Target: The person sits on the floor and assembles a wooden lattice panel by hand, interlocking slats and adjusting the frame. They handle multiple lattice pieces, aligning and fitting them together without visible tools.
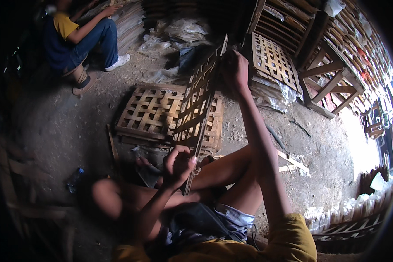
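A woven bamboo panel point(195, 105) in a slatted frame stands tilted, nearly edge-on, in front of me. My left hand point(178, 168) is closed at its near lower end, with the thumb and curled fingers by the frame. My right hand point(235, 70) is closed in a fist at the far upper end of the same panel, on its right side. Beneath and behind it, a stack of similar woven panels point(146, 111) lies flat on the ground. My bent legs are below the raised panel.
More woven panels point(275, 61) are piled at the back right, beside a wooden trestle point(334, 83). Crumpled clear plastic point(185, 30) lies at the back. A person point(85, 37) sits at the far left. A plastic bottle point(76, 179) and wood strips point(294, 162) lie on the dirt floor.
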`<action>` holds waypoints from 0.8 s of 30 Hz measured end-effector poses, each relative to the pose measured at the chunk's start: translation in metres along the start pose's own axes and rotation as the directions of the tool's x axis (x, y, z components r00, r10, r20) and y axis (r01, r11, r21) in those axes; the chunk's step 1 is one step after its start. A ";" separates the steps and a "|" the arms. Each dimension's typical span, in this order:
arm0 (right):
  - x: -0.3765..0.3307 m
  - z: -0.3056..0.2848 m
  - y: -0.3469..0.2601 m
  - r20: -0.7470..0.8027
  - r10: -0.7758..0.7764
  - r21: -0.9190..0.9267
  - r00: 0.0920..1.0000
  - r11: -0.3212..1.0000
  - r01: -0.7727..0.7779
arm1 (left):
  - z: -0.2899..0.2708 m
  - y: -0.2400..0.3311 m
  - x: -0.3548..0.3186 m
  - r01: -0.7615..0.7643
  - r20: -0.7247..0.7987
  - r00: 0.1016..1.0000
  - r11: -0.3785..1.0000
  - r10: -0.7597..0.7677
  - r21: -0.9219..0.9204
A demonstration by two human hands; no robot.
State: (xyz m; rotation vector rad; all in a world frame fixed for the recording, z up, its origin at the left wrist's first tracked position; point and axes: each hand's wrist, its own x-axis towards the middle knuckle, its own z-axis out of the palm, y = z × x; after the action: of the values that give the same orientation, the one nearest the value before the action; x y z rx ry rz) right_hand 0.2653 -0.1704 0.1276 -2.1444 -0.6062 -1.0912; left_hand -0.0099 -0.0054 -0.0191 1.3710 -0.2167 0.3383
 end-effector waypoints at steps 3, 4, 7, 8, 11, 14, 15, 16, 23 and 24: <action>-0.034 0.018 -0.021 0.001 0.092 0.103 0.996 0.990 -0.092 | -0.015 -0.010 -0.004 -0.007 -0.049 0.999 0.997 0.011 0.081; -0.043 0.017 -0.027 0.000 0.091 0.138 0.996 0.986 -0.090 | -0.016 -0.011 -0.003 -0.010 -0.068 0.998 0.996 0.016 0.090; -0.069 0.005 -0.020 -0.014 0.213 0.366 0.977 0.911 -0.193 | -0.015 -0.010 -0.002 0.001 -0.057 0.998 0.999 0.002 0.050; -0.078 0.003 -0.015 -0.030 0.256 0.452 0.966 0.866 -0.215 | -0.016 -0.009 -0.002 0.007 -0.060 0.998 0.999 -0.005 0.040; -0.091 0.001 0.005 -0.077 0.412 0.539 0.908 0.784 -0.310 | -0.016 -0.004 -0.002 0.020 -0.059 0.998 0.999 -0.017 0.046; -0.087 0.006 0.020 -0.150 0.372 0.583 0.916 0.781 -0.222 | -0.017 -0.010 -0.004 0.045 -0.053 0.998 0.998 -0.043 0.032; -0.083 0.009 0.017 -0.159 0.357 0.587 0.920 0.784 -0.202 | -0.021 -0.012 -0.006 0.041 -0.049 0.998 0.998 -0.039 0.040; -0.077 0.007 0.013 -0.172 0.335 0.586 0.926 0.791 -0.177 | -0.023 -0.014 -0.007 0.032 -0.043 0.999 0.999 -0.030 0.042; -0.033 0.006 0.013 -0.134 0.207 0.427 0.969 0.895 -0.131 | -0.019 -0.011 -0.011 0.051 -0.012 0.999 0.994 -0.050 0.092; -0.024 0.007 0.019 -0.161 0.176 0.367 0.971 0.924 -0.107 | -0.019 -0.009 -0.011 0.055 -0.008 0.998 0.995 -0.055 0.082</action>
State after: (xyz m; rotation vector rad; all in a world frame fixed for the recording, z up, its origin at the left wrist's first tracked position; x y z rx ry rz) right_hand 0.2679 -0.1805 0.0977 -1.7198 -0.5050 -1.0069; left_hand -0.0181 0.0102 -0.0345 1.4541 -0.1613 0.3079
